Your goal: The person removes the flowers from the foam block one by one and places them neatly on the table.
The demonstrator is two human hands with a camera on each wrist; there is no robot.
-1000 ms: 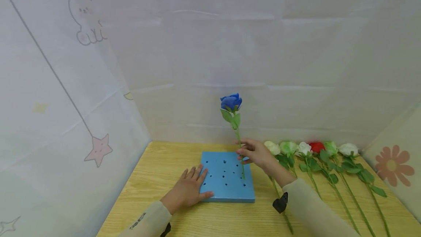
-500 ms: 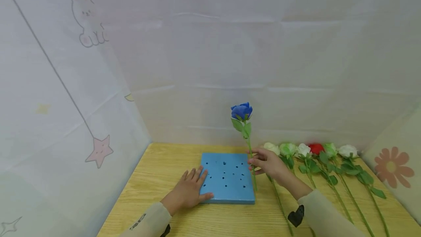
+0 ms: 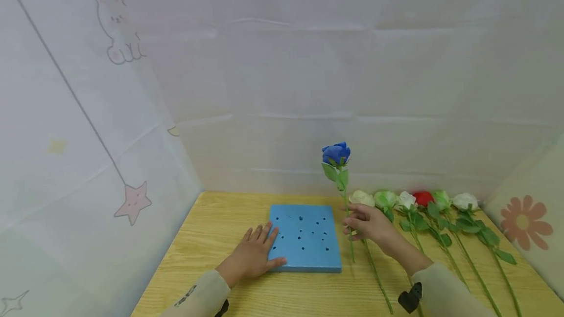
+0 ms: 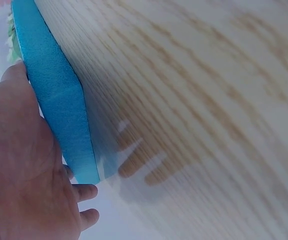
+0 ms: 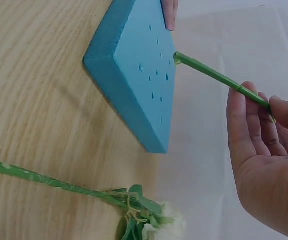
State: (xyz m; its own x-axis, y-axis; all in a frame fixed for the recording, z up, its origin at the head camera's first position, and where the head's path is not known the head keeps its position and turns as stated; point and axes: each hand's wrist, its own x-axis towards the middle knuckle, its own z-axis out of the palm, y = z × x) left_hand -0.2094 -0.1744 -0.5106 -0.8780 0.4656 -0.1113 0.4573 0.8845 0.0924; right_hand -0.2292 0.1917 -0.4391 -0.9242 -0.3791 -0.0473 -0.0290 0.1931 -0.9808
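My right hand [image 3: 372,226] pinches the green stem of a blue rose [image 3: 336,154] between thumb and fingers. The rose stands nearly upright, bloom up, just right of a blue foam block [image 3: 304,258] dotted with holes. In the right wrist view the stem's cut end [image 5: 178,59] shows free in the air. My left hand [image 3: 252,257] rests on the block's left edge with fingers spread and the thumb along the front. From the left wrist view, the palm [image 4: 29,165] lies against the side of the block [image 4: 59,90].
Several roses lie side by side on the wooden table [image 3: 220,214] at the right: a cream rose [image 3: 362,198] nearest the right hand, then green and white ones and a red rose [image 3: 423,198]. A pale cloth wall [image 3: 282,87] rises behind the table.
The right hand has carried the blue rose to the right and slightly lower, from above the foam block to beside it. My left hand has stayed in place.
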